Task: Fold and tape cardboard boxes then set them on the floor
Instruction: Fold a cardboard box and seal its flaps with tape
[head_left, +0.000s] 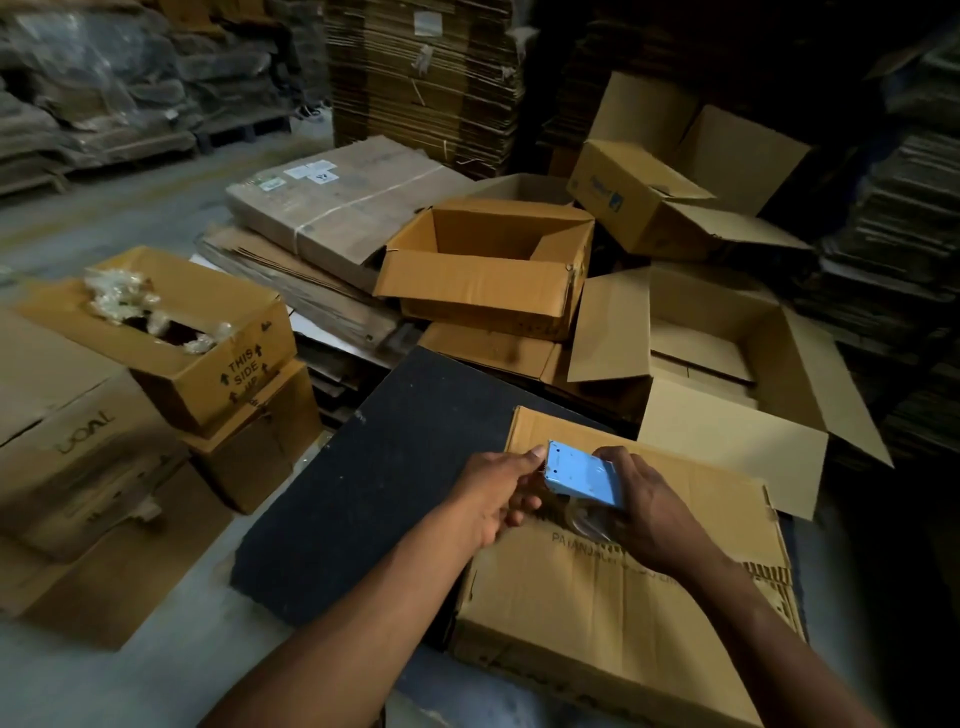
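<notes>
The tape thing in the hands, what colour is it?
The tape dispenser is light blue, seen in the head view, held over the cardboard box.

The flattened box (613, 597) is matt brown corrugated cardboard; the tape dispenser (582, 475) looks smooth blue plastic; the table (363, 493) is rough and black.

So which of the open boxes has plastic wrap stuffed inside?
The box printed THIS SIDE UP at left, stacked on another box; the other open boxes show no wrap.
</notes>
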